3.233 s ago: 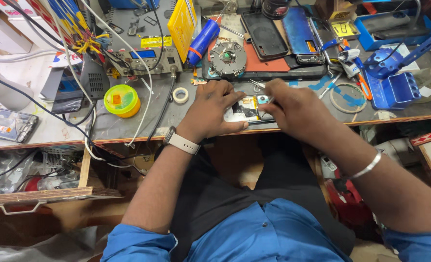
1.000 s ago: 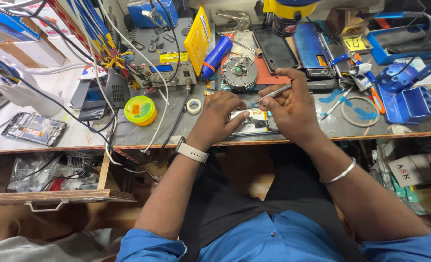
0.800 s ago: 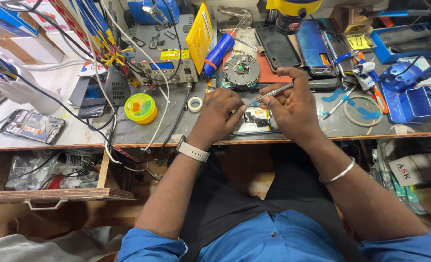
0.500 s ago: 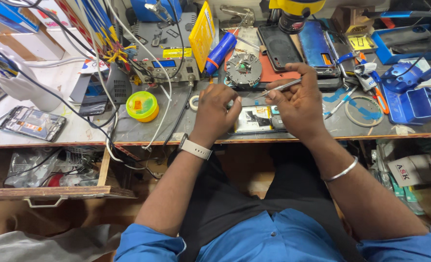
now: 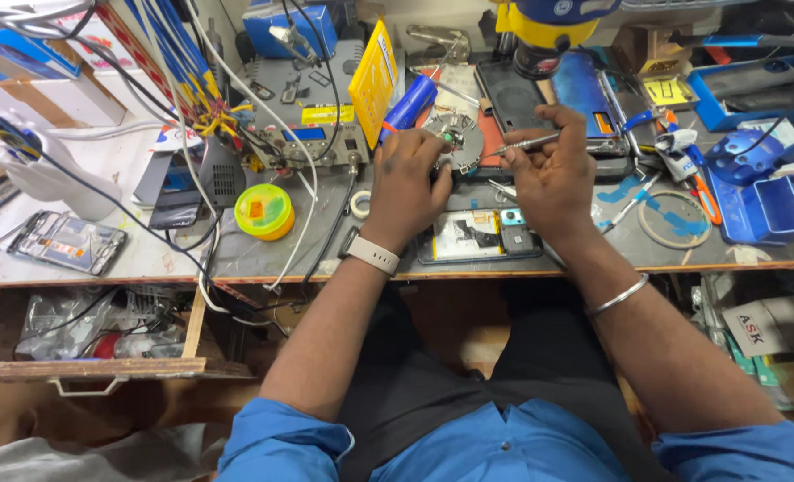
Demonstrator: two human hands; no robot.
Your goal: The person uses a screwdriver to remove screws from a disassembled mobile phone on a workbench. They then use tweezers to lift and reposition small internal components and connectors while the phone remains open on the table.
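Observation:
My right hand (image 5: 553, 174) grips a slim silver screwdriver (image 5: 524, 144), its tip pointing left toward a round parts dish (image 5: 459, 136) at the back of the bench. My left hand (image 5: 408, 178) reaches over the dish's left side with fingers curled at its rim; whether it pinches anything is hidden. An opened phone (image 5: 477, 236), back cover off with board and battery showing, lies flat near the front edge between my wrists, untouched.
A grey power supply (image 5: 312, 116) with tangled wires stands at the back left, with a yellow-green tape roll (image 5: 264, 211) and a small white tape ring (image 5: 359, 204) in front. A phone frame (image 5: 66, 241) lies far left. Blue holders (image 5: 763, 192) sit right. An open drawer (image 5: 84, 326) hangs below.
Both hands have lifted off the opened phone and moved back toward the round dish. The screwdriver went with my right hand. The phone stays where it lay.

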